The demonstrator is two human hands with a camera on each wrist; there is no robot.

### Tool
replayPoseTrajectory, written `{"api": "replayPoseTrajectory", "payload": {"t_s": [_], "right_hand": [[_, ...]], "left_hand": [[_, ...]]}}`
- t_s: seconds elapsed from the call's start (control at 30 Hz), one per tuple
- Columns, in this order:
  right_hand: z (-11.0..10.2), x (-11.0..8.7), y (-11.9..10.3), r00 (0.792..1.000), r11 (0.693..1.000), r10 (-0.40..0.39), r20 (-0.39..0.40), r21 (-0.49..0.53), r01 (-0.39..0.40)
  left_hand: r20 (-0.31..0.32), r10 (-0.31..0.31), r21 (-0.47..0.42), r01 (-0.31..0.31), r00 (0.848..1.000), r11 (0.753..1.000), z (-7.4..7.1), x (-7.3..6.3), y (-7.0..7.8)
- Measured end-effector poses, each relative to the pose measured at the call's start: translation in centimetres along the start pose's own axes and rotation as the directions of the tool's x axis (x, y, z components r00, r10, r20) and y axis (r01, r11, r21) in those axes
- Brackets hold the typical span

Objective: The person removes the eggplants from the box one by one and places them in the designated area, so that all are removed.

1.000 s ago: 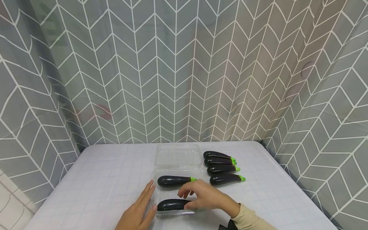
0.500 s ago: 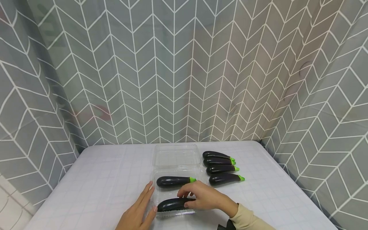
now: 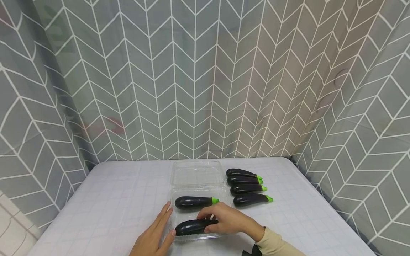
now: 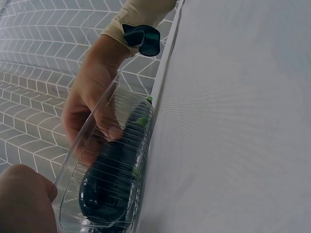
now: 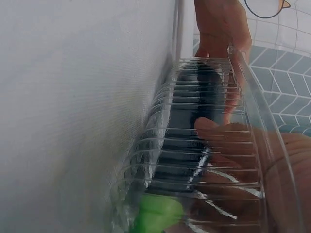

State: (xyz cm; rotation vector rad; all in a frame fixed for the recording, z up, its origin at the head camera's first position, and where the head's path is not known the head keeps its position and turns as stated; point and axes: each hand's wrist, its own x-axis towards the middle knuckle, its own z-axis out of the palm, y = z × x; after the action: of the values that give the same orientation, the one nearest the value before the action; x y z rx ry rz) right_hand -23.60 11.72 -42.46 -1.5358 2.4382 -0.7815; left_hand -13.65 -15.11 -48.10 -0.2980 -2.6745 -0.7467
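Note:
My right hand grips a dark eggplant by its stem half, thumb on the near side and fingers on the far side. This eggplant lies along the near wall of a clear plastic clamshell box. Its green stem shows through the ribbed wall in the right wrist view. A second eggplant lies farther back in the same box, its green stem to the right. Beside the box's left wall, my left hand rests with straight fingers and its thumb at the near corner.
The box's open lid lies flat behind it. Several eggplants lie in a column to the right of the box, green stems pointing right. A white cloth covers the table, and a patterned curtain hangs behind.
The gripped eggplant has shifted very slightly away from the near wall with my right hand. My left hand stays at the box's left side.

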Motion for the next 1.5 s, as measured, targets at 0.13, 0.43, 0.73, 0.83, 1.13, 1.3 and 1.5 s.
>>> {"api": "replayPoseTrajectory", "payload": {"t_s": [0.13, 0.43, 0.73, 0.83, 1.13, 1.3, 1.5], "right_hand": [[0.0, -0.1, 0.0, 1.0, 0.999, 0.009, -0.023, 0.036, -0.008], [-0.5, -0.3, 0.2, 0.995, 0.998, -0.03, -0.096, 0.059, 0.036], [-1.6, -0.5, -0.2, 0.99, 0.997, -0.031, -0.135, 0.071, 0.041], [-1.8, -0.7, -0.4, 0.988, 0.997, -0.032, -0.151, 0.059, 0.041], [-2.3, -1.1, -0.4, 0.987, 0.998, 0.014, -0.157, 0.067, -0.003], [-2.7, -1.5, -0.4, 0.983, 0.998, 0.005, -0.185, 0.063, 0.007], [-3.2, -2.0, -0.4, 0.979, 0.998, -0.008, -0.203, 0.054, 0.019]], "left_hand": [[-0.031, 0.026, 0.002, -0.026, 0.999, 1.0, 0.1, -0.1, -0.1], [-0.025, 0.022, -0.016, -0.022, 0.999, 1.0, 0.1, -0.1, -0.1], [-0.049, 0.035, -0.006, -0.036, 0.998, 0.999, 0.2, 0.0, -0.1], [-0.06, 0.045, -0.009, -0.045, 0.997, 0.999, 0.2, 0.0, -0.1], [-0.065, 0.051, -0.009, -0.052, 0.997, 0.999, 0.3, 0.0, -0.1], [-0.085, 0.07, 0.001, -0.07, 0.994, 0.998, 0.3, 0.0, -0.2], [-0.067, 0.051, -0.005, -0.051, 0.996, 0.999, 0.3, 0.0, -0.1]]}}
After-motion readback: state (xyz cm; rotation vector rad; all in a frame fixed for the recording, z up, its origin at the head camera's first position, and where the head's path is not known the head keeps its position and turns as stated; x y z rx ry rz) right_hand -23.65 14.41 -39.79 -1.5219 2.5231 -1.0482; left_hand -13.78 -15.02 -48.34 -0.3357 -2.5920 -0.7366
